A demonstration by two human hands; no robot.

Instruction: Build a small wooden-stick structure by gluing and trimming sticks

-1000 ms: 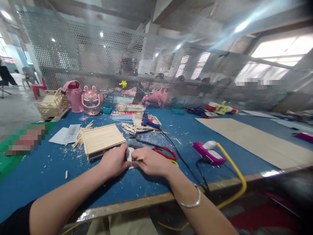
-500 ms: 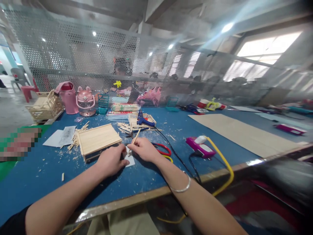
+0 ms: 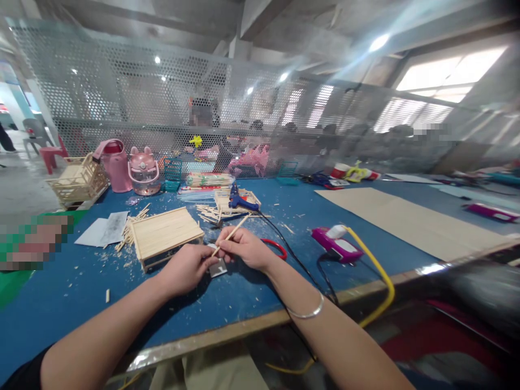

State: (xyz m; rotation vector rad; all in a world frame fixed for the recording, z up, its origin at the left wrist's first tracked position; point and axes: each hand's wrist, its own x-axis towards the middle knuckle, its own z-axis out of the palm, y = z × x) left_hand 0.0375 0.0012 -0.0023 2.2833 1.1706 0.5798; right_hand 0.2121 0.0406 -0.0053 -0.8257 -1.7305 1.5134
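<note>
A thin wooden stick [image 3: 239,226] slants up to the right between my two hands. My right hand [image 3: 246,250] is closed on it, thumb and fingers pinching its lower half. My left hand [image 3: 187,270] pinches at the stick's lower end, its fingertips close to those of the right. Beneath the fingers lies a small white piece of paper [image 3: 218,270], partly hidden by both hands. Just left of them stands a box-like piece made of wooden sticks [image 3: 168,230] with a flat slatted top.
Behind my hands are a blue glue gun [image 3: 242,202], a small stick frame [image 3: 223,201] and loose sticks [image 3: 132,233]. Red-handled scissors [image 3: 277,247] lie by my right wrist. A purple power strip [image 3: 336,246] with a yellow cable and brown cardboard [image 3: 390,219] are at right.
The stick, low between the hands at first, was raised by the right hand and now slants between both hands. My left hand has closed at its lower end. The view has shifted slightly.
</note>
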